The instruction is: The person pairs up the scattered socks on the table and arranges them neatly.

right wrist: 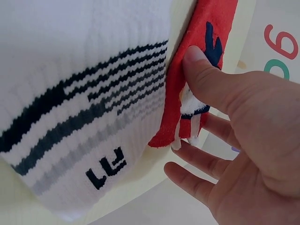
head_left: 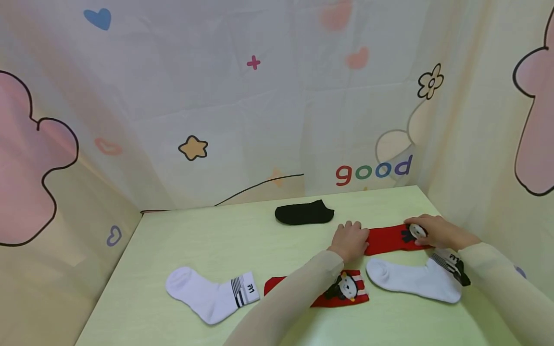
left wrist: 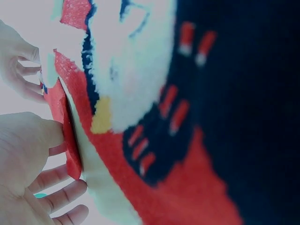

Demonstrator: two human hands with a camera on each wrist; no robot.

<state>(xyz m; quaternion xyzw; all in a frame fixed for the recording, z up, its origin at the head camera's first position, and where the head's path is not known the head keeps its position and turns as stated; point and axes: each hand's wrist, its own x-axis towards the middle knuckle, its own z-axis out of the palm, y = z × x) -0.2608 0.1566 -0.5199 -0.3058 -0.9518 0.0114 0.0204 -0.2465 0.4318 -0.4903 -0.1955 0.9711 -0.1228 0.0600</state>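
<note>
Sock in red (head_left: 386,239) lies just beyond the rightmost white sock (head_left: 411,278), left hand (head_left: 349,242) and right hand (head_left: 439,231) pinching opposite ends between thumb and fingers; light, even tension should help it lie flat.

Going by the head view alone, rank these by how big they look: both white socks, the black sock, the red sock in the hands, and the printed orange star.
1. Left white sock and right white sock: too alike to rank.
2. Held red sock and black sock: unsure, red partly covered.
3. Orange star.
</note>
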